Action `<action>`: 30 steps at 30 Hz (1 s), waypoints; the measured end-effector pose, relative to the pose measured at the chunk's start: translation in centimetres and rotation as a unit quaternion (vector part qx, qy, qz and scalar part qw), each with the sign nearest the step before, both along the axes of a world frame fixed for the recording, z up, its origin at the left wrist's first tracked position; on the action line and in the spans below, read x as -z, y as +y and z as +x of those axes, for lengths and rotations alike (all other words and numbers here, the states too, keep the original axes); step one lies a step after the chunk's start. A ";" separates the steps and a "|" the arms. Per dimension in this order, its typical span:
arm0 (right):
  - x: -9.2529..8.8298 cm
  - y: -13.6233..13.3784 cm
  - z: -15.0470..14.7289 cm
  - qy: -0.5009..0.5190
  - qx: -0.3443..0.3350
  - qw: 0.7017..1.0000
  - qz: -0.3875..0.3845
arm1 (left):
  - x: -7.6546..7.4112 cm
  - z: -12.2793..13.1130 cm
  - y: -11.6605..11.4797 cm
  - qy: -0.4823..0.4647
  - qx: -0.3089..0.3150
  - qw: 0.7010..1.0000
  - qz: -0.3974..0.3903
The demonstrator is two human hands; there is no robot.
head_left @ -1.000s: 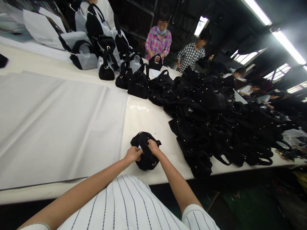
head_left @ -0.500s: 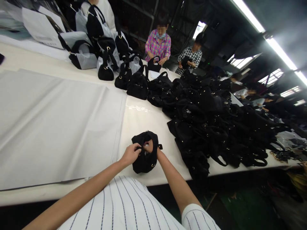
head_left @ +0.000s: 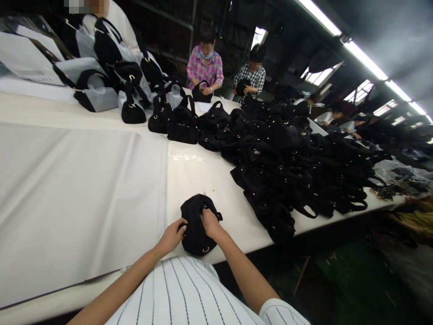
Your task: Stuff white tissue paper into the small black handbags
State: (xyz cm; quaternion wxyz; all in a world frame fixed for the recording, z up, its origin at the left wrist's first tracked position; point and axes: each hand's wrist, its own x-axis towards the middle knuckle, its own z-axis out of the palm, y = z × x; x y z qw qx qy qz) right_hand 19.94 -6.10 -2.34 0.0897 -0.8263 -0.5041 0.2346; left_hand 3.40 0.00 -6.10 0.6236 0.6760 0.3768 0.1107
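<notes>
A small black fabric handbag (head_left: 195, 230) with gold rings lies on the white table (head_left: 199, 174) close to its near edge. My left hand (head_left: 172, 235) grips the bag's left side with curled fingers. My right hand (head_left: 210, 222) is closed on the bag's top, near its opening and strap. Both hands press the bag between them.
A big heap of black handbags (head_left: 291, 167) covers the table to the right. A white sheet (head_left: 74, 189) lies on the left. Upright black bags (head_left: 176, 119) and white dust bags (head_left: 91, 88) stand at the back. Two people (head_left: 204, 67) handle bags at the far end.
The bag has been pulled nearer to me. My right hand came out of the bag's opening and now grips its top. My view swung right.
</notes>
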 end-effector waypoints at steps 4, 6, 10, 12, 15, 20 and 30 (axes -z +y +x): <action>-0.8 -1.5 -0.1 -0.052 0.060 0.996 -0.039 | -0.9 -1.1 -0.8 0.013 0.041 0.997 0.060; -0.5 -1.6 0.3 -0.054 0.079 0.995 -0.016 | -1.4 -1.8 -1.1 0.018 0.089 0.994 0.066; 0.6 -1.3 1.1 -0.082 0.091 0.992 0.043 | -1.8 -2.8 -1.2 0.049 0.141 0.987 0.058; 0.9 -1.2 1.2 -0.084 0.106 0.989 0.060 | -2.0 -2.7 -0.7 0.072 0.140 0.986 0.061; 1.0 -1.6 1.1 -0.053 0.109 0.990 0.070 | -2.1 -2.1 0.3 0.103 0.138 0.983 0.065; 0.8 -2.1 0.5 -0.030 0.058 0.996 0.055 | -1.3 0.3 0.4 0.099 0.090 0.991 -0.008; -1.3 -4.7 0.1 -0.005 0.098 0.990 0.097 | -1.7 1.5 3.2 0.143 0.120 0.968 0.165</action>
